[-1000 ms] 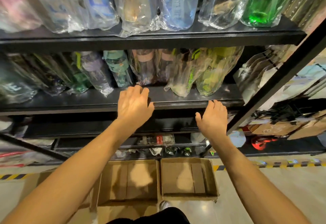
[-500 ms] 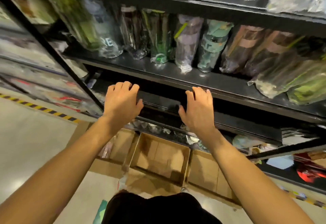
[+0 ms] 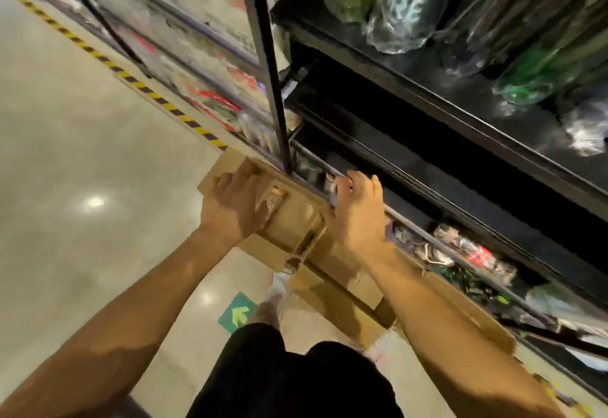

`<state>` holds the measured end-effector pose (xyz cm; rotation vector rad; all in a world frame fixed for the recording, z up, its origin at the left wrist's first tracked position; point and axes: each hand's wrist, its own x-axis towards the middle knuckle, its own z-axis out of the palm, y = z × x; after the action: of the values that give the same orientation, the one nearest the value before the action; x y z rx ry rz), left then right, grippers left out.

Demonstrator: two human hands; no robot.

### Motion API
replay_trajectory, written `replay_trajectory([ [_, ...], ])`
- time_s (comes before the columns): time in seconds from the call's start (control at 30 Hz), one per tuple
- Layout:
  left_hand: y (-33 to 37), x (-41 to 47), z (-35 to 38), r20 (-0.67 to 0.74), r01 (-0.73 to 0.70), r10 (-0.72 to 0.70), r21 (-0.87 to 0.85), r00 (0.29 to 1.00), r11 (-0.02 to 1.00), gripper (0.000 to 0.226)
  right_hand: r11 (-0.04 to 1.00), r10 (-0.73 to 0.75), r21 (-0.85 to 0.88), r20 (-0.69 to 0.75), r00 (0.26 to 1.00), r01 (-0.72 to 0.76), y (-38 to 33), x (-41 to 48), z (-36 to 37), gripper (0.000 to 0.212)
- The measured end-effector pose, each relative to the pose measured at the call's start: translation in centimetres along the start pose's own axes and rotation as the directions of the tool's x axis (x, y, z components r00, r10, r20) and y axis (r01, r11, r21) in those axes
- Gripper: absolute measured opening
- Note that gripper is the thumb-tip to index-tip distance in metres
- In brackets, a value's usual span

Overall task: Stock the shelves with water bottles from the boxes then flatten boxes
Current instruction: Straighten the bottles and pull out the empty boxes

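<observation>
Left hand (image 3: 232, 208) and right hand (image 3: 357, 211) at upward-open box (image 3: 294, 220) lying along shelf (image 3: 460, 114).

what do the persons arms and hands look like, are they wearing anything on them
Both arms are bare as far up as the view shows: no sleeves, no gloves on the left hand or the right hand, and no watch or band at either wrist. The picture is too blurred to tell whether the fingers carry rings.
</observation>
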<state>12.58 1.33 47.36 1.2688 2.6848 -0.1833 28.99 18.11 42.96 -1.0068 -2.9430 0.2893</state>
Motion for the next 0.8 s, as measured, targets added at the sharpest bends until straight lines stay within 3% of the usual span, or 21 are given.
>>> replay_trajectory([
  [0.17,-4.3,2.4,8.0,0.071,0.039,-0.035,-0.054,0.997,0.998,0.059,0.999,0.032,0.031,0.119,0.992,-0.036,-4.6,1.6,8.1,0.057],
  [0.37,-6.7,7.1,23.4,0.167,0.008,0.004,-0.071,0.986,0.997,0.053,0.992,0.115,0.028,0.196,0.974,-0.122,-6.1,1.8,23.9,0.056],
  [0.6,-6.8,12.3,42.4,0.278,-0.092,0.098,-0.033,0.956,0.995,0.074,0.976,0.184,0.076,0.205,0.961,-0.203,-5.9,1.4,41.7,0.054],
  [0.8,-7.7,16.6,53.6,0.36,-0.118,0.104,0.019,0.927,0.993,0.081,0.956,0.275,0.042,0.215,0.937,-0.29,-4.2,2.0,54.1,0.063],
])
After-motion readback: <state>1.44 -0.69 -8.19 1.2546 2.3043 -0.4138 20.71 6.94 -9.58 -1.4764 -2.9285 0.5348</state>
